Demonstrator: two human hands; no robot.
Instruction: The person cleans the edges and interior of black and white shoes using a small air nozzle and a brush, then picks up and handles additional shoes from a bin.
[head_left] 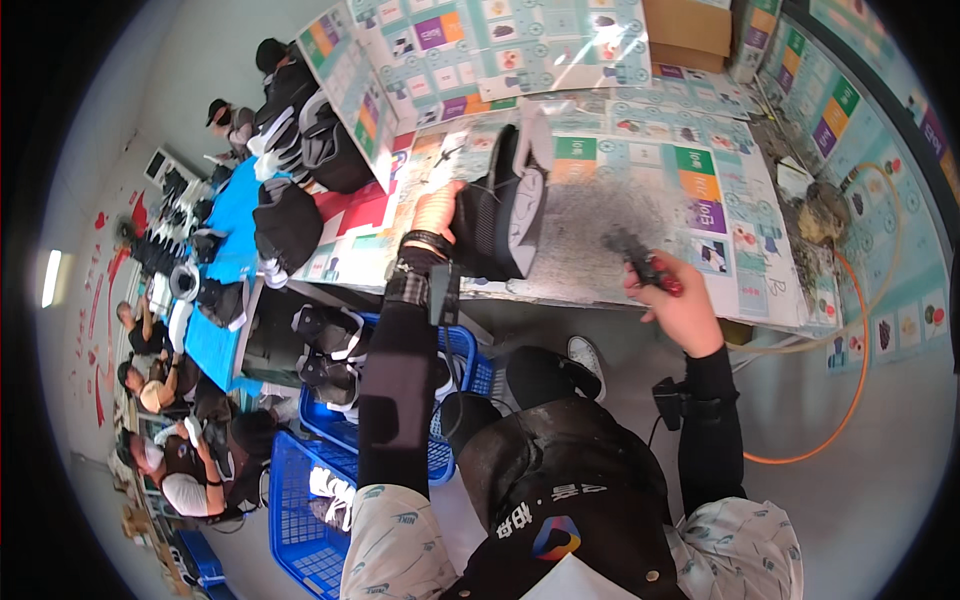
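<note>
On the table's front part, a black shoe (487, 215) with a pale grey-white sole lies on its side, sole facing right. My left hand (437, 213) is closed on the shoe's left side, at the dark upper; bright light washes out some fingers. To the right, my right hand (683, 303) grips a small black and red hand tool (640, 258), whose dark end points up and left toward the shoe. A gap separates tool and shoe. The tool's exact kind cannot be made out. Black dust (605, 215) covers the tabletop between them.
Printed boards (560, 50) wall the table's back and sides. An orange hose (862, 350) curves down at the right. Blue baskets (300, 520) with shoes stand on the floor to the left. A blue-topped table (225, 335) with shoes and several people are further left.
</note>
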